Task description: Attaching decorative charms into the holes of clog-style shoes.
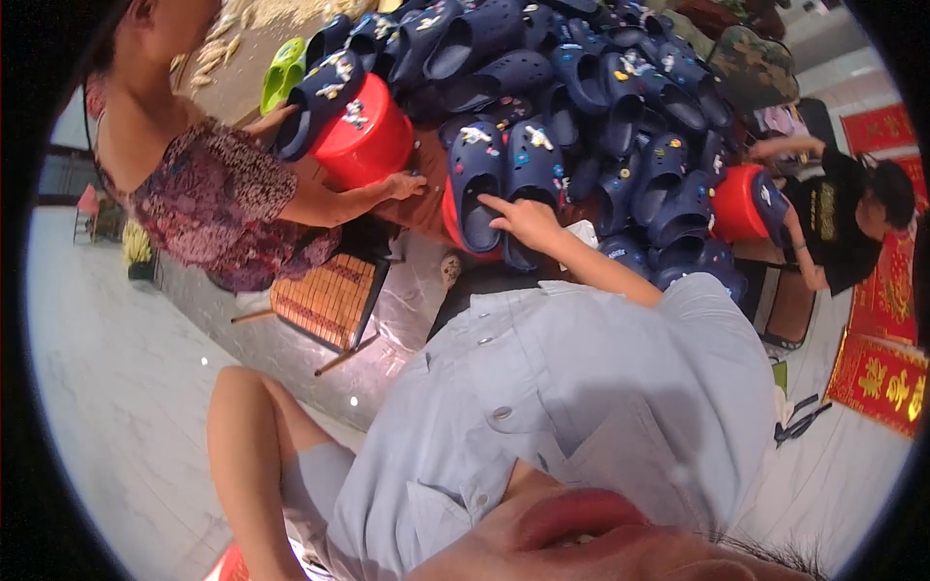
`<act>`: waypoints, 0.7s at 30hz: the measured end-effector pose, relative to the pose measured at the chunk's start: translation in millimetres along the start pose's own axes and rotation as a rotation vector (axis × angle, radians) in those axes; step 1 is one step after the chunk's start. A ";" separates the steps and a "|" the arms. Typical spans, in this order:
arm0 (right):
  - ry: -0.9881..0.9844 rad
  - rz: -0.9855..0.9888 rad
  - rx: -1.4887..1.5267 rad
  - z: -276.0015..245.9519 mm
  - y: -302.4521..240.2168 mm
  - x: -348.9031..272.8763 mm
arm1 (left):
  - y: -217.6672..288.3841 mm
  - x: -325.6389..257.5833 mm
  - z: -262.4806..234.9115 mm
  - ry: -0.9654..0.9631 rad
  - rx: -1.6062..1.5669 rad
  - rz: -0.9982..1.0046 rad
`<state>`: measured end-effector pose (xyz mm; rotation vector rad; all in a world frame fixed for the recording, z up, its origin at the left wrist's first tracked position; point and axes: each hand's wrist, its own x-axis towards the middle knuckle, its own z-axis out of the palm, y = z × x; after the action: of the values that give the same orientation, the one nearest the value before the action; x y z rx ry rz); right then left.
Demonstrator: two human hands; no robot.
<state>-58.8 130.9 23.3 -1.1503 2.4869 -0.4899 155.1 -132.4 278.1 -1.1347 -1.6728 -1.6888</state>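
Observation:
My right hand [528,225] reaches in from the right with its index finger stretched out. The fingertip is at the opening of a navy clog [475,165] decorated with small charms, and nothing shows gripped in the hand. Beside it stands a second navy clog [532,155], also with charms, partly behind my hand. Under the pair, the rim of a red bucket [450,221] shows. My left arm is bent at the lower left, and its hand is out of the picture.
A large pile of navy clogs [601,87] covers the table. At left, a co-worker [232,194] has a clog on an upturned red bucket [363,140]; a lime-green clog [282,73] lies beyond. Another person [833,213] sits at right by a red bucket [734,201]. A bamboo-topped stool [327,298] stands below left.

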 end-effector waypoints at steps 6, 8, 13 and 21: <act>0.130 0.032 0.017 6.8 0.3 10.2 | 43.9 17.1 4.9 -0.152 0.193 0.073; 0.147 0.015 0.016 10.3 1.4 12.4 | 49.4 16.8 1.0 -0.218 0.245 0.119; 0.105 0.146 0.023 8.0 -8.1 9.8 | 30.1 5.5 3.5 -0.178 0.210 -0.050; 0.413 0.133 -0.124 29.9 5.7 26.2 | -45.4 -45.6 -0.1 -0.043 0.018 -0.667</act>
<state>-64.8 109.1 -10.0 -0.9984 2.9619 -0.5933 141.6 -136.3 215.3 -0.6293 -2.2512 -2.0241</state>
